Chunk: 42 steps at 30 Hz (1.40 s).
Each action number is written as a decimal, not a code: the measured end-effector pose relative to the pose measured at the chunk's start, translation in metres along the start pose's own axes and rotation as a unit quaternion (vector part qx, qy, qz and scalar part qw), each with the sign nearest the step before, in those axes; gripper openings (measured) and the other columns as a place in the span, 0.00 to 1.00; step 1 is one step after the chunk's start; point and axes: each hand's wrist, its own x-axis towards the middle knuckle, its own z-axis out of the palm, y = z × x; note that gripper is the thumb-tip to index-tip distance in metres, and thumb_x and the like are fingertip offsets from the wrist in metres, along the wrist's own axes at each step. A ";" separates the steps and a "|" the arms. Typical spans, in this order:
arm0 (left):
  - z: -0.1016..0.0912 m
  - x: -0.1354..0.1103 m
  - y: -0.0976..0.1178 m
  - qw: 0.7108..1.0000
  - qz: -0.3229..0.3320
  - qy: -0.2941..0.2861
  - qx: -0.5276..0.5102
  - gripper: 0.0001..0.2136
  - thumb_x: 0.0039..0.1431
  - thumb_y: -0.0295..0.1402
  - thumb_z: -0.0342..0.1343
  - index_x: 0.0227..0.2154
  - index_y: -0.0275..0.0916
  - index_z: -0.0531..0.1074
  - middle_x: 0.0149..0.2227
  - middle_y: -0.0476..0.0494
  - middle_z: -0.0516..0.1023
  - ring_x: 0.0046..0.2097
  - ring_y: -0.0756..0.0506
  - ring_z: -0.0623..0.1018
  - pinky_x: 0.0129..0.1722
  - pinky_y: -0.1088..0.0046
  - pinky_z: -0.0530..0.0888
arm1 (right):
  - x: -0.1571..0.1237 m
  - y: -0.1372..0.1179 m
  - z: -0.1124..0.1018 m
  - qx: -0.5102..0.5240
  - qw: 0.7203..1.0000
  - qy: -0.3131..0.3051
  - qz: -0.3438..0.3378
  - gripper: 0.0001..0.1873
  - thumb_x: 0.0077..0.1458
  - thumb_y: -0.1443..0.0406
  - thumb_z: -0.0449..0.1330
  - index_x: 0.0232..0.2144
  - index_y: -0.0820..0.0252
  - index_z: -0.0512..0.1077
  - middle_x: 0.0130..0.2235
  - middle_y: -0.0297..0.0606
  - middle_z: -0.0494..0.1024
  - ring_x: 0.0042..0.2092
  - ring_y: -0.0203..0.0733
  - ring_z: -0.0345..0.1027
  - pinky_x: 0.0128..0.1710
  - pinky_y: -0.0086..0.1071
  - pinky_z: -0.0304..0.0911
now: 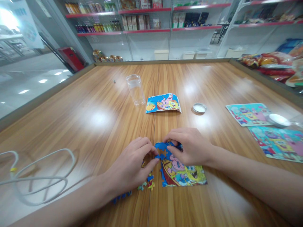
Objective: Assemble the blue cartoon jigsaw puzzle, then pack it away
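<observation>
A partly joined jigsaw puzzle with cartoon figures on blue lies flat on the table, with a gap showing wood near its upper left. At that corner my left hand pinches a small blue puzzle piece between thumb and fingertips. My right hand covers the puzzle's upper edge, its thumb and curled fingers gripping there. Loose puzzle pieces lie below my left hand, some hidden by it. Farther off, a slightly curled picture card shows a similar scene.
A clear plastic cup stands behind the card's left side. Right of the card is a round metal lid. Two more cartoon pictures and a white lid lie at right. A white cable loops at left.
</observation>
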 end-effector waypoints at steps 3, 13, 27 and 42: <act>0.003 0.001 -0.002 1.000 -0.005 0.007 -0.005 0.02 0.64 0.30 0.56 0.38 0.40 0.71 0.38 0.46 0.72 0.41 0.46 0.72 0.41 0.66 0.70 | 0.000 -0.001 0.001 0.004 1.000 -0.003 0.003 0.09 0.53 0.66 0.61 0.39 0.59 0.76 0.31 0.34 0.76 0.31 0.36 0.65 0.32 0.30 0.54; 0.008 0.005 -0.001 1.000 0.003 0.020 0.013 0.03 0.66 0.30 0.53 0.39 0.39 0.71 0.39 0.44 0.72 0.42 0.45 0.72 0.42 0.65 0.71 | 0.001 -0.002 0.001 0.010 1.000 -0.008 0.005 0.10 0.54 0.66 0.60 0.40 0.59 0.76 0.33 0.35 0.76 0.32 0.36 0.66 0.32 0.30 0.54; 0.003 0.005 0.002 0.999 0.034 0.034 -0.004 0.08 0.67 0.26 0.51 0.45 0.38 0.72 0.40 0.43 0.71 0.43 0.46 0.72 0.44 0.66 0.72 | 0.000 -0.001 0.002 0.005 1.000 -0.012 0.005 0.10 0.56 0.65 0.59 0.41 0.59 0.76 0.35 0.35 0.78 0.34 0.37 0.68 0.33 0.31 0.56; 0.005 0.002 -0.001 0.998 0.050 0.038 0.018 0.08 0.64 0.31 0.57 0.45 0.40 0.74 0.41 0.43 0.70 0.43 0.46 0.72 0.44 0.65 0.72 | 0.001 -0.004 -0.002 0.013 0.999 -0.036 0.017 0.14 0.54 0.59 0.64 0.42 0.58 0.74 0.36 0.34 0.78 0.36 0.39 0.69 0.35 0.32 0.56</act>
